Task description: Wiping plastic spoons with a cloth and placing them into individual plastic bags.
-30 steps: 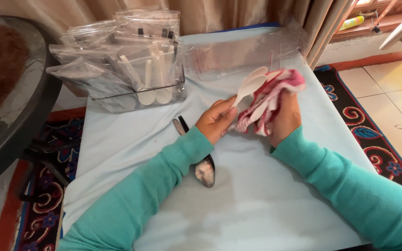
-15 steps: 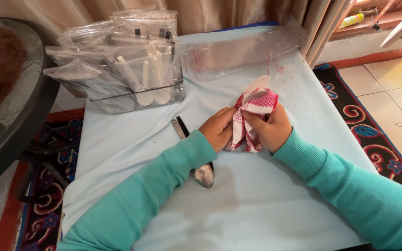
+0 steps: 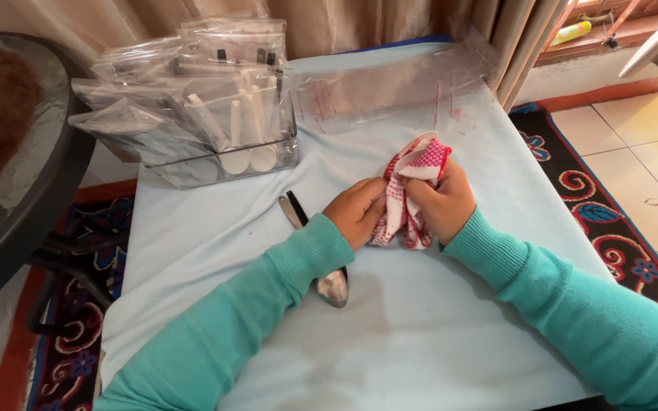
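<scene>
Right now both hands, left hand (image 3: 356, 211) and right hand (image 3: 442, 202), pinch the checked cloth (image 3: 413, 183), seemingly rubbing something hidden; spoon (image 3: 332, 287) lies nearby

Bright, even daylight, probably from the upper right. Soft shadows under both sleeves on the desk (image 3: 420, 335). Mild glare on clear bags (image 3: 192, 99) and glass table (image 3: 32, 160). Spoon (image 3: 332, 288) bowl shows a small highlight. Focus sharp at centre; slight wide-angle stretch toward the edges. Cloth (image 3: 413, 183) slightly soft.
</scene>
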